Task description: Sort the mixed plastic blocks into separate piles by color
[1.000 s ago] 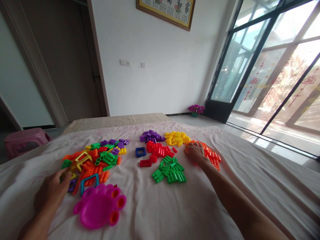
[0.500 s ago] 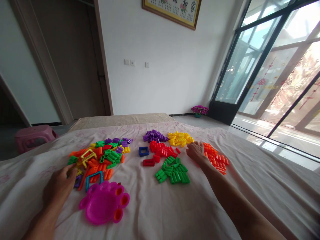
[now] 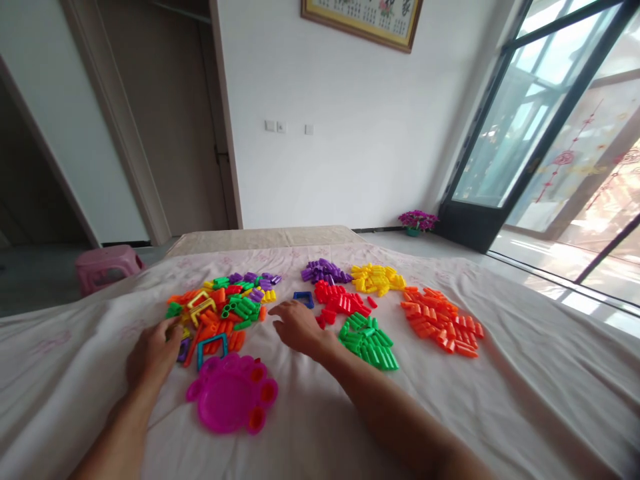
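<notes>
A mixed heap of coloured plastic building pieces [image 3: 215,310] lies on the cloth at the left. At its left edge rests my left hand [image 3: 159,343], fingers loosely bent beside a yellow and a purple piece; no held piece shows. My right hand [image 3: 297,327] is over the cloth just right of the heap, fingers apart and nothing in them. It partly covers the area in front of a blue square frame [image 3: 303,299]. A teal square frame [image 3: 213,347] lies at the heap's near edge, close to a magenta paw-shaped tray [image 3: 227,400] with orange in several small cups.
Single-colour piles lie right of centre: purple [image 3: 325,271], yellow [image 3: 379,279], red [image 3: 343,299], green [image 3: 369,341] and orange [image 3: 440,320]. The pale cloth [image 3: 520,387] is wrinkled. A pink stool [image 3: 107,267] stands beyond the left side, potted flowers [image 3: 419,221] by the wall.
My right hand has moved left from the orange pile to beside the mixed heap. My left hand stays at the heap's edge. The whole view has shifted, with things appearing farther right.
</notes>
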Motion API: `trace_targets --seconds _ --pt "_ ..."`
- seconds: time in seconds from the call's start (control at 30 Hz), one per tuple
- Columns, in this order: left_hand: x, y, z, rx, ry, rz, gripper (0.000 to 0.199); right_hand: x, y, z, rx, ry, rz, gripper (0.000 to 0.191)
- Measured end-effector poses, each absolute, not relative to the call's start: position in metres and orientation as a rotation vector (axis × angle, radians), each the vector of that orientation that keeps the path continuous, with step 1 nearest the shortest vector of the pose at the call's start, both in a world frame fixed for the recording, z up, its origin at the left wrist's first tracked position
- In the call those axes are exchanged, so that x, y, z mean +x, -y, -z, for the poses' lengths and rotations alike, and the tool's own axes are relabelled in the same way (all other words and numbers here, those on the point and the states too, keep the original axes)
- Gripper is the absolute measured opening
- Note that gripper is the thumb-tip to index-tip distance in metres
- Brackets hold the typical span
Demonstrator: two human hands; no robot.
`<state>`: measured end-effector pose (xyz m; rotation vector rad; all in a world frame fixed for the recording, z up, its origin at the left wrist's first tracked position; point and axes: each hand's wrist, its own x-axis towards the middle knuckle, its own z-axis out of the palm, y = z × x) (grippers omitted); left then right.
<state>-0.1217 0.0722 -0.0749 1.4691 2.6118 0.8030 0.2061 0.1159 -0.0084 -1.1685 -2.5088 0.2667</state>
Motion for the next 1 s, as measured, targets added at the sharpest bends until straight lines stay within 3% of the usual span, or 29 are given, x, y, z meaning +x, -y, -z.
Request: trace_targets --seconds 0.4,0.83,1.0 --pt "-0.121 -0.072 0.075 1.474 -2.620 -0.794 0.055 0.168 -0.133 0.050 -1.215 2.464 -0.129 0.028" --pt "-0.120 -0.072 0.074 1.475 -2.611 -0.812 0.056 0.184 -0.132 0.048 -1.224 2.478 -0.254 0.046" --pt "-0.122 -0.072 0.076 1.471 -2.600 -0.810 0.056 0.190 -0.128 0.043 -1.223 2.413 -0.294 0.043"
